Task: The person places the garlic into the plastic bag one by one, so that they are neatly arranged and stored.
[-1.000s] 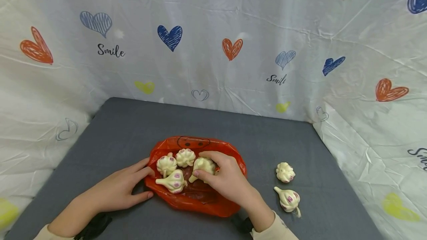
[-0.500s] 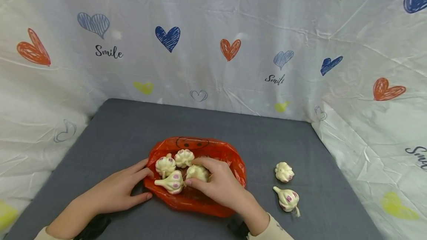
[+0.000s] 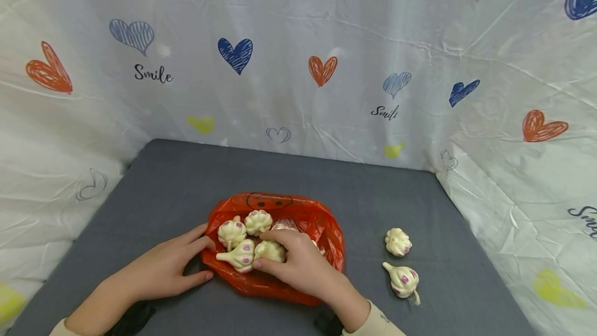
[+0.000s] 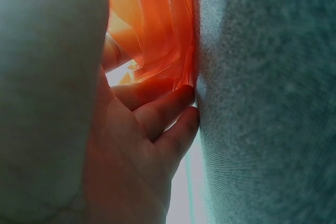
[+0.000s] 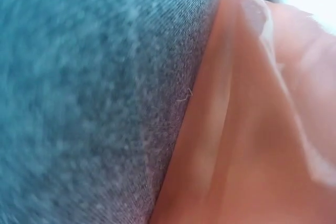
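Observation:
An orange-red plastic bag (image 3: 261,290) lies on the dark table, its mouth spread wide. Inside, at its left, are three whitish garlic bulbs with purple patches: an upper-left one (image 3: 231,233), a back one (image 3: 258,222) and a front one (image 3: 240,256). My right hand (image 3: 303,266) reaches into the bag and holds another garlic bulb (image 3: 269,251) between thumb and fingers, beside the front bulb. My left hand (image 3: 172,263) rests at the bag's left side, its extended fingers touching the outside; the left wrist view shows the fingers (image 4: 168,111) against the plastic.
Two more garlic bulbs lie right of the bag on the grey table (image 3: 196,170): a rounder one (image 3: 398,242) and a long-stemmed one (image 3: 402,280). A pinkish thing (image 3: 285,224) shows in the bag behind my right hand. A white heart-printed curtain (image 3: 280,40) surrounds the table.
My right hand has moved left and slightly toward me inside the bag, carrying its garlic bulb up to the front bulb. The left hand stays at the bag's side.

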The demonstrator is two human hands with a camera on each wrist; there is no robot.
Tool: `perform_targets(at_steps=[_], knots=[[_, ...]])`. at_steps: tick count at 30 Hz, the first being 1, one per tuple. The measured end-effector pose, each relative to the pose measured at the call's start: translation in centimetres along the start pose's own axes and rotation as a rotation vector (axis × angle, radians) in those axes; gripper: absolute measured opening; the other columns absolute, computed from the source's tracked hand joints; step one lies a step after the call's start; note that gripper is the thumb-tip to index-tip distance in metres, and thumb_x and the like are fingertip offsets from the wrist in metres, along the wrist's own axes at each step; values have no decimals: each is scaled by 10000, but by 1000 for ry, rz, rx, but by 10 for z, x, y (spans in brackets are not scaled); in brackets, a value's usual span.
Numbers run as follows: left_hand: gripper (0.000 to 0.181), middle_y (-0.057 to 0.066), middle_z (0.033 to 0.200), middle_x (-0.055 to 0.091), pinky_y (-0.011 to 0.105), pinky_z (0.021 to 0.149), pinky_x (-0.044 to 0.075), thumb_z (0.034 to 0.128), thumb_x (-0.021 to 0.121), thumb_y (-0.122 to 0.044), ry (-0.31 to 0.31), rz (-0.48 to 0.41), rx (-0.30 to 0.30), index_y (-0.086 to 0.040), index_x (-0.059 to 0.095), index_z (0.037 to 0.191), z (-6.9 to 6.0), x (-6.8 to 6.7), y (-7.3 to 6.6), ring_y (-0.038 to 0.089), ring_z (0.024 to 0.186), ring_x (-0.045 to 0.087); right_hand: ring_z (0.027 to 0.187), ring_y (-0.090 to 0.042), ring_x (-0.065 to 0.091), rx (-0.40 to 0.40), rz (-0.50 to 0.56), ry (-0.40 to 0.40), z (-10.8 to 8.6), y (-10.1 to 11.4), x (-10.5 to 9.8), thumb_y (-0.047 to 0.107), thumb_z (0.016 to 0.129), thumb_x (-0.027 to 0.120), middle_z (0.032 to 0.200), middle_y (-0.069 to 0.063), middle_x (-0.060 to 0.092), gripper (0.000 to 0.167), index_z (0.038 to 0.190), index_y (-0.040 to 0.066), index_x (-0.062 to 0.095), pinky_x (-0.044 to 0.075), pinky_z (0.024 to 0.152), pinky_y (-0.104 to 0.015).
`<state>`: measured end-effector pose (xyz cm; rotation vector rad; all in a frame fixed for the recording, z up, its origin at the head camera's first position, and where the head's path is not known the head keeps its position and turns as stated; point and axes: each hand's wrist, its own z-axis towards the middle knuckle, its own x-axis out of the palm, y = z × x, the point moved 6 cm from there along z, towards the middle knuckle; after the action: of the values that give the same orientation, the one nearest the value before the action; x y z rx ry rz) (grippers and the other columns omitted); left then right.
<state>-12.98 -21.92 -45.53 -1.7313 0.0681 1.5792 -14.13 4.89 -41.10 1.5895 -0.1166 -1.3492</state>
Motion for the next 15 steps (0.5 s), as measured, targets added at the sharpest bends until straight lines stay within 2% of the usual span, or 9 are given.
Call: perform_targets(at_steps=[7,15], knots=[[342,157,1673,454,600,1021,561,1009,692,-666,-6,15,9,-451,591,1254,0,0,0,377,1433,576,1270,-51,636,-13,-29,43,1,-2,6,551,1010,767,1375,91,712,572,1422,159,708,533,1079,-355],[362,113,1695,431,588,1034,558,1008,695,-662,-20,28,24,-455,596,1288,-1,2,0,352,1450,565,1272,-14,618,4,-61,130,2,-6,16,480,994,815,1374,153,686,511,1419,223,695,528,1072,-309]])
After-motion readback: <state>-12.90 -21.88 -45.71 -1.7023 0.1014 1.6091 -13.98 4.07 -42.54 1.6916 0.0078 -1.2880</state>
